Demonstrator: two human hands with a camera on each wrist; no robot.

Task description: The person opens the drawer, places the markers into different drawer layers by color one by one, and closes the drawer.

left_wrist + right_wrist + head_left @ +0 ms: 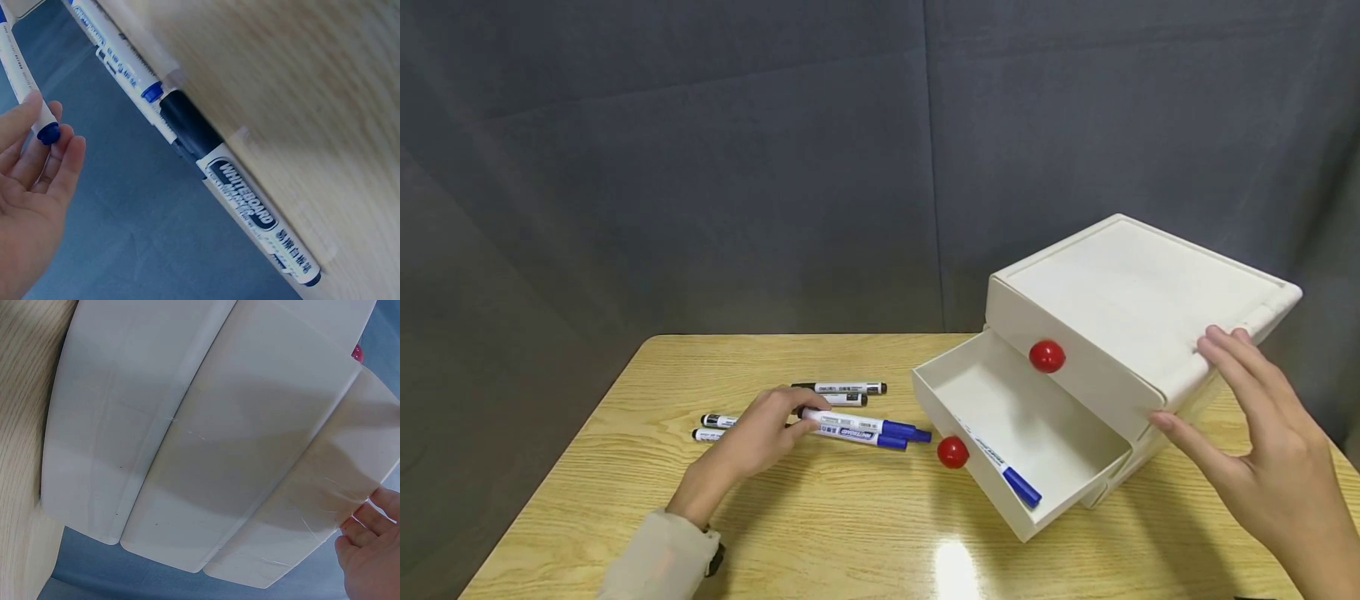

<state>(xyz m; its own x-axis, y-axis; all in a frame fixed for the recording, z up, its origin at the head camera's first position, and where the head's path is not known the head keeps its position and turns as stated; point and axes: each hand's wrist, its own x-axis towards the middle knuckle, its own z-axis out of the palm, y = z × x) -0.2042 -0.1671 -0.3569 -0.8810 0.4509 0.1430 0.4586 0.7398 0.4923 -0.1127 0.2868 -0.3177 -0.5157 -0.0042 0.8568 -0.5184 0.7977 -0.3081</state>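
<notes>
My left hand (pixel 760 433) pinches a white whiteboard marker with a blue cap (pixel 853 422) near its tail end. The left wrist view shows this held marker (pixel 22 72) between thumb and fingers, raised off the tabletop. Just below it lie other blue-capped markers (pixel 891 443). My right hand (pixel 1273 437) rests its spread fingertips on the side edge of a white drawer unit (pixel 1138 292). A lower drawer (pixel 1030 396) with a red knob (pixel 952 452) is pulled out, and one blue-capped marker (pixel 1021 487) lies in it.
Black-capped markers (pixel 842 388) lie behind the left hand, and more marker ends (pixel 718 422) show to its left. The upper drawer, with its own red knob (pixel 1047 356), is closed. A dark curtain (pixel 775 167) hangs behind the wooden table (pixel 625 467).
</notes>
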